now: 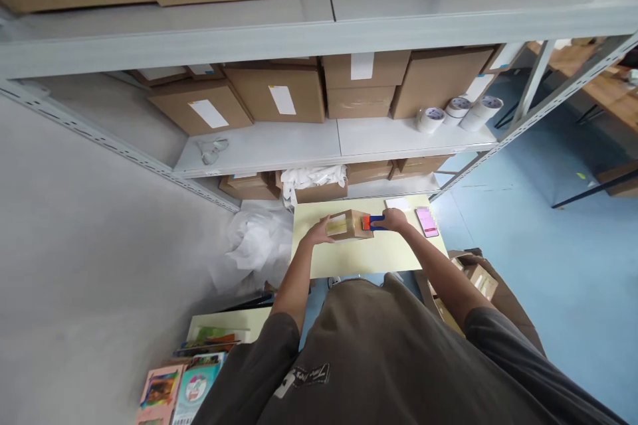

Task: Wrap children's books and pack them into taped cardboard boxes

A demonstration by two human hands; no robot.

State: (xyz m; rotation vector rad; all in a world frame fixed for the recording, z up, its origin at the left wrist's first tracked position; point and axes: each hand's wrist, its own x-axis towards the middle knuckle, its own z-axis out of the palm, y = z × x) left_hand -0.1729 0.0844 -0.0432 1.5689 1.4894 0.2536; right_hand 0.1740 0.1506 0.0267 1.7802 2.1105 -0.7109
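On a pale yellow table (369, 257) lies a small cardboard box (349, 226) with a white label and a yellowish strip of tape on it. My left hand (319, 231) is closed around the box's left end, thumb and fingers on opposite sides. A blue and red tape dispenser (377, 222) is in my right hand (393, 219), whose fingers wrap its handle. The dispenser's red end rests at the right end of the box. Right of that hand lies a phone with a pink screen (427, 221), and a white sheet (397, 204) lies at the table's back edge.
A metal shelf rack (279, 146) stands behind the table, loaded with cardboard boxes. Several white tape rolls (457, 111) sit on its middle level. White plastic wrapping (262, 239) lies left of the table. A large open carton (491, 285) with small boxes stands at right.
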